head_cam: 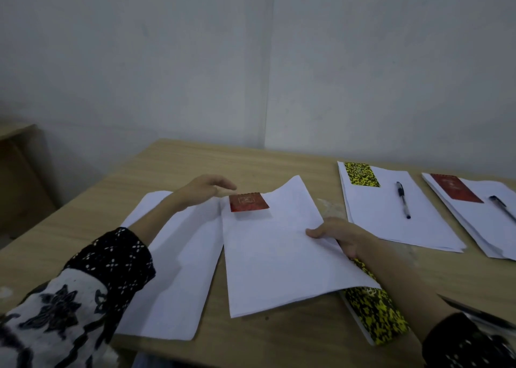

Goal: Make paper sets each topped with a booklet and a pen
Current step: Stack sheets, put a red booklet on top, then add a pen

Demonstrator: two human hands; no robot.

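Wooden counter. Right hand, fingers pinched on the right edge of a paper stack mid-counter, its near right corner over a yellow-black booklet at the near edge. Left hand open, empty, hovering beside a red booklet on the stack's far left corner. Loose sheets left. Toward the far right corner, two finished sets: yellow booklet with pen; red booklet with pen.

Bare table lies open at upper centre and far left — paper sets crowd the right, a yellow-black booklet blocks lower right.
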